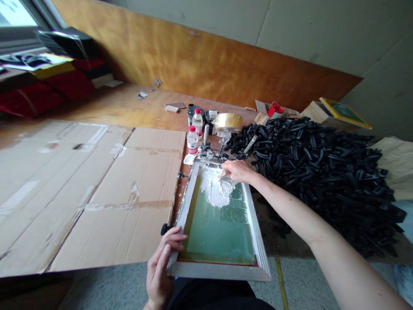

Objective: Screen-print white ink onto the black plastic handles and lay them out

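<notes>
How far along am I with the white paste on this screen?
White paste already lies far up the green screen. Your right hand works there; your left hand touches the frame. The near half shows none; whether it needs any is unclear.

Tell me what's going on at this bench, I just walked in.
A person's left hand rests on the near left edge of a metal frame around a green panel. The right hand is at the far end, by thick white paste on the panel; whether it grips something is unclear. A big pile of black parts lies to the right.
</notes>
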`<state>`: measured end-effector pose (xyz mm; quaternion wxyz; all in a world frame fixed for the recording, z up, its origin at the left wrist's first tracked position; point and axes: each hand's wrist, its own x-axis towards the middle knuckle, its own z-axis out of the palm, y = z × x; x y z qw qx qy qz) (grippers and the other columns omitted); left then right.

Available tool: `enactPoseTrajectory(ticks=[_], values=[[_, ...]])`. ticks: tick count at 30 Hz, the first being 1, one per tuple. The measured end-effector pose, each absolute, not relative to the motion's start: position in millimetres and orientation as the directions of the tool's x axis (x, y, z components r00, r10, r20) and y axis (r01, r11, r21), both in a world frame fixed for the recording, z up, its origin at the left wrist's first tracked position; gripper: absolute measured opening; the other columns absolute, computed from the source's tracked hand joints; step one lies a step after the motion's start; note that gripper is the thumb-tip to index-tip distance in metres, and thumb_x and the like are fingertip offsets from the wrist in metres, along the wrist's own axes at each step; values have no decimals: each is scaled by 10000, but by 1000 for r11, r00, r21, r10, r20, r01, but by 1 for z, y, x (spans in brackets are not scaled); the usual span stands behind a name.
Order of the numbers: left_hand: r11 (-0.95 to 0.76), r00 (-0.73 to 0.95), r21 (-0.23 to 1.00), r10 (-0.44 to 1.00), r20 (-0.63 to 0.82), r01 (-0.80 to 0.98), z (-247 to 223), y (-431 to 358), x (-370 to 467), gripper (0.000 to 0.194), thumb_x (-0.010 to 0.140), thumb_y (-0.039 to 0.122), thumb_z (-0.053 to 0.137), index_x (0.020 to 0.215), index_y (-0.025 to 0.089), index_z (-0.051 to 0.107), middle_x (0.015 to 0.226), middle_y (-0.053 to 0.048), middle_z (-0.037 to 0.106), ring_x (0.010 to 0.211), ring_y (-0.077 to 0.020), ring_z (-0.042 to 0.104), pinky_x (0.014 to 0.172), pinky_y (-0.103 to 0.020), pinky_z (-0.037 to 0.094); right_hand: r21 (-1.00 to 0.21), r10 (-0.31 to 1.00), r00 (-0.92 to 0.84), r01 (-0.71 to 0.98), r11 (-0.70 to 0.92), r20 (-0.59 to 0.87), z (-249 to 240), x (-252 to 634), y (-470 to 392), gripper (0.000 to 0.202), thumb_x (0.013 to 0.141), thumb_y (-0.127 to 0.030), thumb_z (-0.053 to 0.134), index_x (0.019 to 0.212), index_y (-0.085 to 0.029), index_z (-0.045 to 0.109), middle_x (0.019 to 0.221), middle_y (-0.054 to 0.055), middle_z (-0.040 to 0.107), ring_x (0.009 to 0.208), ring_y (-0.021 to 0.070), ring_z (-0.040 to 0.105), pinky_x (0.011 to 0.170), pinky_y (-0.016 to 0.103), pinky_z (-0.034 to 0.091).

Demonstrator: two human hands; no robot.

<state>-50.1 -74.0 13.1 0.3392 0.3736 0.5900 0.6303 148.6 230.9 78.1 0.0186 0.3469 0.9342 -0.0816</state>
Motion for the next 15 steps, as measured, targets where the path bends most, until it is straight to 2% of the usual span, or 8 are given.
enactPoseTrajectory(ticks=[5, 9, 12, 15], values=[[-87, -491, 996, 868, 82, 13, 16, -73, -51, 364, 916, 393, 472, 697, 186, 676, 939, -106, 723, 1167, -278, 588, 1021, -359, 462, -104, 758, -652, 756, 647, -21, 68, 123, 216, 135, 885, -188, 530, 957, -199, 643, 1001, 48, 683, 849, 179, 609, 650, 247, 319], [-66, -486, 997, 870, 82, 50, 19, -73, -51, 364, 908, 404, 487, 686, 184, 674, 925, -109, 722, 1154, -288, 596, 1016, -373, 469, -126, 711, -703, 706, 697, -9, 62, 121, 207, 164, 875, -136, 497, 945, -199, 632, 1005, 41, 680, 854, 176, 613, 655, 250, 325], [-55, -486, 997, 871, 70, 47, 19, -73, -53, 367, 902, 417, 494, 682, 184, 673, 926, -113, 723, 1157, -299, 594, 1023, -393, 465, -146, 658, -750, 659, 738, -60, 71, 139, 212, 95, 862, -174, 542, 880, -203, 631, 965, 23, 687, 849, 173, 617, 648, 248, 320], [-55, -475, 997, 877, 72, 50, 18, -73, -54, 371, 899, 428, 497, 687, 184, 679, 930, -116, 724, 1157, -304, 592, 1024, -404, 463, -117, 698, -712, 701, 703, -74, 78, 146, 216, 81, 870, -213, 556, 888, -206, 634, 974, 25, 691, 871, 179, 627, 655, 249, 332]])
